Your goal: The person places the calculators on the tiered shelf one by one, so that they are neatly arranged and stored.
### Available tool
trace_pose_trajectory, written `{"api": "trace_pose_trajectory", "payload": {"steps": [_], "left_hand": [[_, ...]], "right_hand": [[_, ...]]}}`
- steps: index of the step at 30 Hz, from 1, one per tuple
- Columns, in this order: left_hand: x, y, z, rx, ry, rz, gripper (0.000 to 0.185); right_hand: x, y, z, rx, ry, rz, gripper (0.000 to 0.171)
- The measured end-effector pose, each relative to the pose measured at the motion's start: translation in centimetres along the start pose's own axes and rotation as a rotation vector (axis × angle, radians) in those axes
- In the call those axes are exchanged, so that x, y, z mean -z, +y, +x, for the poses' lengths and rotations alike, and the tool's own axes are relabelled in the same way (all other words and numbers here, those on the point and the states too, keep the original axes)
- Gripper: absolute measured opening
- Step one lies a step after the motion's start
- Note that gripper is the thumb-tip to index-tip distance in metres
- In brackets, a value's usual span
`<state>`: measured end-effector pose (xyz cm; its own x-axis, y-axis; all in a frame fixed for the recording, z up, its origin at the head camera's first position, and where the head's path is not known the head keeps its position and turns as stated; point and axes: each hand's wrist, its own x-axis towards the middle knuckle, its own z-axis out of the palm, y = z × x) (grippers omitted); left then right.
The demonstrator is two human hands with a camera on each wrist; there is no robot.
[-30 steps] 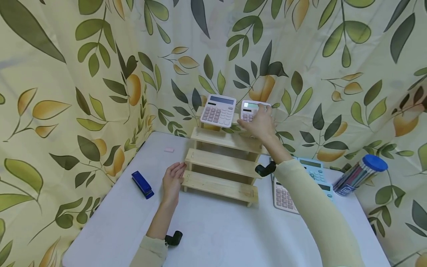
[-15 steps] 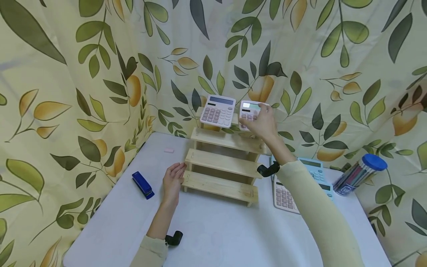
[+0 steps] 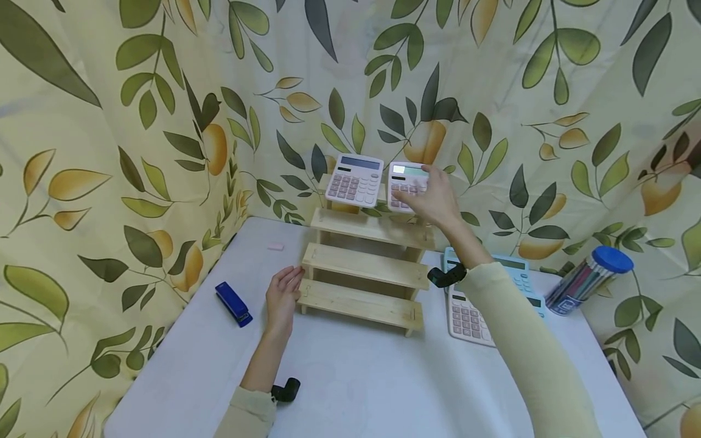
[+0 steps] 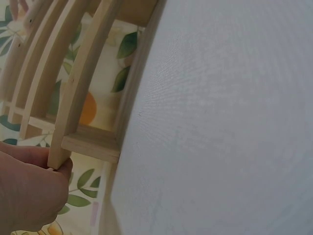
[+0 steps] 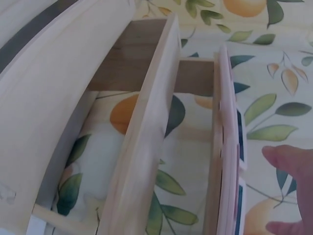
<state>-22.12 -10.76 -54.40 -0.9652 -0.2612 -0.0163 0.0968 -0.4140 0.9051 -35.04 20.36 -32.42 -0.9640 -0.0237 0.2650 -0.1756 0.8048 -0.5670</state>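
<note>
Two white calculators with pink keys lie side by side on the top step of a pale wooden four-tier stand (image 3: pixel 361 263): the left calculator (image 3: pixel 355 180) and the right calculator (image 3: pixel 402 186). At the right calculator's right edge is my right hand (image 3: pixel 438 198), thumb and fingers spread. The right wrist view shows a gap between the fingertips (image 5: pixel 276 155) and the pink-edged calculators (image 5: pixel 227 147). My left hand (image 3: pixel 282 301) holds the left end of the stand's lowest step; in the left wrist view its thumb and fingers pinch that board (image 4: pixel 59 152).
Right of the stand lie another pink-keyed calculator (image 3: pixel 465 319) and several blue calculators (image 3: pixel 512 267), partly behind my right sleeve. A blue-lidded tub of pens (image 3: pixel 588 280) stands beyond. A blue stapler (image 3: pixel 233 304) and a pink eraser (image 3: pixel 275 246) lie to the left.
The right calculator has shifted slightly left, closer to the left one. My right hand now covers less of it. The left hand stays at the stand.
</note>
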Motion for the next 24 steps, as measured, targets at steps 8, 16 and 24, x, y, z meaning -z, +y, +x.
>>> {"api": "trace_pose_trajectory", "payload": {"steps": [8, 16, 24], "left_hand": [[-0.1, -0.1, 0.0, 0.005, 0.006, 0.005, 0.068], [-0.1, 0.2, 0.0, 0.01, 0.013, 0.002, 0.068], [-0.1, 0.0, 0.0, 0.01, 0.013, 0.008, 0.067]], "right_hand": [[1.0, 1.3, -1.2, 0.003, -0.012, -0.016, 0.096], [2.3, 2.5, -3.1, 0.058, 0.028, -0.038, 0.084], [3.7, 3.9, -5.7, 0.123, 0.066, -0.054, 0.078]]}}
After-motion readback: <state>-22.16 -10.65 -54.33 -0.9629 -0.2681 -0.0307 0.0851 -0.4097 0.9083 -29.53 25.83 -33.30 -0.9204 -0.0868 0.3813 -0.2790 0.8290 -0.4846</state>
